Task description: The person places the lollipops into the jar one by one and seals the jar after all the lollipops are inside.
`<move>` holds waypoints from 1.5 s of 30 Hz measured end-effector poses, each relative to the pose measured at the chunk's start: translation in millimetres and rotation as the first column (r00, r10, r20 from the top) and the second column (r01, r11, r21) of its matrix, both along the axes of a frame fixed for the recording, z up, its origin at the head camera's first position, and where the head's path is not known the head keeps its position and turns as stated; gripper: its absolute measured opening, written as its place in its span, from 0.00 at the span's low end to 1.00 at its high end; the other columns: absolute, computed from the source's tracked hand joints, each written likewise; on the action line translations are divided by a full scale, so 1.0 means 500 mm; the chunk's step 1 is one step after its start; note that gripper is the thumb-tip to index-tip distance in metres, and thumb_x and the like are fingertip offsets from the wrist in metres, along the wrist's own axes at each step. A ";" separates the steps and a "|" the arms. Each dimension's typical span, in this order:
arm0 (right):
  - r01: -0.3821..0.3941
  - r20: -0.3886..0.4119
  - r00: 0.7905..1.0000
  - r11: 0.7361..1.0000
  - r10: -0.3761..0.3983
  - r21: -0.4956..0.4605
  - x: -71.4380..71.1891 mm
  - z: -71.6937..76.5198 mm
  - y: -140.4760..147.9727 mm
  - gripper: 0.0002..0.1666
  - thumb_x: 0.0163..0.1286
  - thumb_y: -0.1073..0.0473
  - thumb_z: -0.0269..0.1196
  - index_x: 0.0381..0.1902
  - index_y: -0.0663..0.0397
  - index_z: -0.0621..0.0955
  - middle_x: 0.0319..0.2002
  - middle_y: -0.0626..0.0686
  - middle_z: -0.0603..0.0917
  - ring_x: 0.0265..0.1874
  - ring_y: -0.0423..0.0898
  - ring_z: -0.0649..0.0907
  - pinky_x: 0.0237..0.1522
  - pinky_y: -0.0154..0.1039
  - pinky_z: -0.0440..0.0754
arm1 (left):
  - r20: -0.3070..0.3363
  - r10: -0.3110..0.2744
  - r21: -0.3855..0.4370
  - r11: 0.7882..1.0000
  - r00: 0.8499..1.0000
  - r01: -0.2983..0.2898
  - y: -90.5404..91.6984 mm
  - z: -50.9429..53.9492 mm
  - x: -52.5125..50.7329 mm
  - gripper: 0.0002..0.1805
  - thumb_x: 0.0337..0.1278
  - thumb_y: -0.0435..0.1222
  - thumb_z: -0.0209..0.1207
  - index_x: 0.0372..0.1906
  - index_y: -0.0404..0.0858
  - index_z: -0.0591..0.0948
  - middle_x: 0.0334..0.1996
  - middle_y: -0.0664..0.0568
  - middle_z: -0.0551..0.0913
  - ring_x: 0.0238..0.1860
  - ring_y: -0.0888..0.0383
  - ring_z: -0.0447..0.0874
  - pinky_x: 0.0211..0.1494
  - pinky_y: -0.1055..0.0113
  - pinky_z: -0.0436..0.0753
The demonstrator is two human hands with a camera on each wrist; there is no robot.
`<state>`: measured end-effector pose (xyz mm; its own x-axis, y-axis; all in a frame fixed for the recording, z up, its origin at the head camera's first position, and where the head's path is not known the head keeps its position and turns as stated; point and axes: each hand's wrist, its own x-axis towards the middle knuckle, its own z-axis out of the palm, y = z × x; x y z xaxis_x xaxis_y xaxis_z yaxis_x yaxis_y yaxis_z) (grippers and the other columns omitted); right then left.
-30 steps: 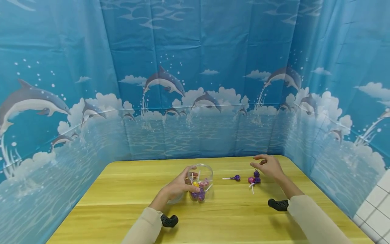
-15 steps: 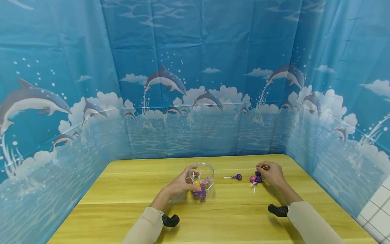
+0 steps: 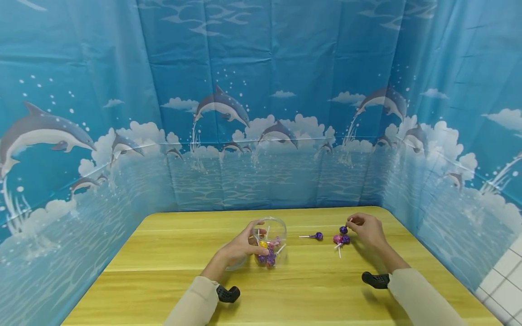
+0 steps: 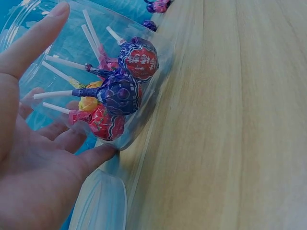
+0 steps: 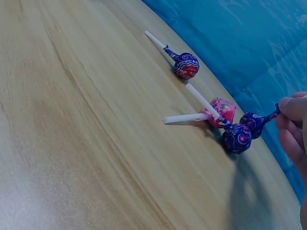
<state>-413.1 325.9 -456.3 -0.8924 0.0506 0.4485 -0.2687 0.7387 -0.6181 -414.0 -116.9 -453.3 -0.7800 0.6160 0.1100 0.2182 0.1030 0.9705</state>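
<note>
My left hand [image 3: 240, 249] grips a clear round jar [image 3: 279, 232], its fingers and thumb around the side. Inside lie several wrapped lollipops, among them a purple one [image 4: 119, 93], a red one [image 4: 106, 123] and a yellow one [image 4: 89, 102]. On the right, my right hand [image 3: 369, 231] pinches the stick of a purple lollipop [image 5: 253, 123] between thumb and fingers. Close by its ball, a pink lollipop [image 5: 222, 111] and another purple one [image 5: 237, 138] rest on the table with their sticks crossing.
A single purple lollipop [image 3: 318, 236] lies on the wooden table [image 3: 285, 294] between the jar and the pair. Beside the jar, partly behind my left hand, is a clear round lid [image 4: 101, 203]. A blue dolphin-print curtain [image 3: 261, 181] surrounds the table's back and sides.
My right hand has come down from above the lollipops and taken hold of the purple one's stick. My left hand and the jar look the same.
</note>
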 end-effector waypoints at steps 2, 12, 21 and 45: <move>0.000 0.002 1.000 1.000 0.000 0.007 -0.002 0.004 0.000 0.09 0.74 0.60 0.67 0.45 0.62 0.86 0.37 0.56 0.89 0.41 0.60 0.86 0.37 0.51 0.84 | 0.001 -0.002 -0.006 1.000 1.000 0.002 0.000 0.000 0.001 0.46 0.66 0.34 0.69 0.81 0.52 0.57 0.71 0.43 0.67 0.69 0.42 0.70 0.67 0.46 0.72; -0.015 -0.003 1.000 1.000 0.015 -0.017 -0.007 0.035 -0.017 0.15 0.75 0.55 0.67 0.48 0.62 0.86 0.39 0.56 0.89 0.40 0.57 0.88 0.35 0.46 0.83 | -0.009 0.007 -0.020 1.000 1.000 -0.007 -0.003 0.000 0.002 0.45 0.66 0.33 0.69 0.81 0.52 0.57 0.71 0.43 0.67 0.68 0.43 0.71 0.66 0.46 0.73; -0.072 -0.017 0.997 0.995 0.071 -0.073 -0.004 0.049 -0.052 0.12 0.74 0.56 0.69 0.45 0.59 0.85 0.39 0.56 0.90 0.40 0.55 0.88 0.38 0.49 0.85 | 0.007 0.010 -0.007 1.000 1.000 -0.010 -0.003 -0.016 0.003 0.46 0.65 0.35 0.70 0.80 0.52 0.57 0.70 0.44 0.69 0.68 0.43 0.72 0.67 0.46 0.72; -0.335 -0.107 0.941 0.921 0.320 -0.198 -0.006 0.132 -0.212 0.06 0.73 0.60 0.69 0.44 0.58 0.85 0.38 0.53 0.89 0.37 0.46 0.88 0.41 0.40 0.86 | -0.006 0.011 0.001 1.000 1.000 -0.011 -0.003 -0.005 -0.002 0.45 0.66 0.33 0.69 0.80 0.53 0.58 0.68 0.45 0.69 0.67 0.44 0.73 0.64 0.49 0.75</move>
<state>-416.1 219.8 -390.4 -0.8411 -0.1392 0.5227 -0.5227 0.4573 -0.7194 -414.8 -118.3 -456.0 -0.7859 0.6075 0.1154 0.2232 0.1047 0.9691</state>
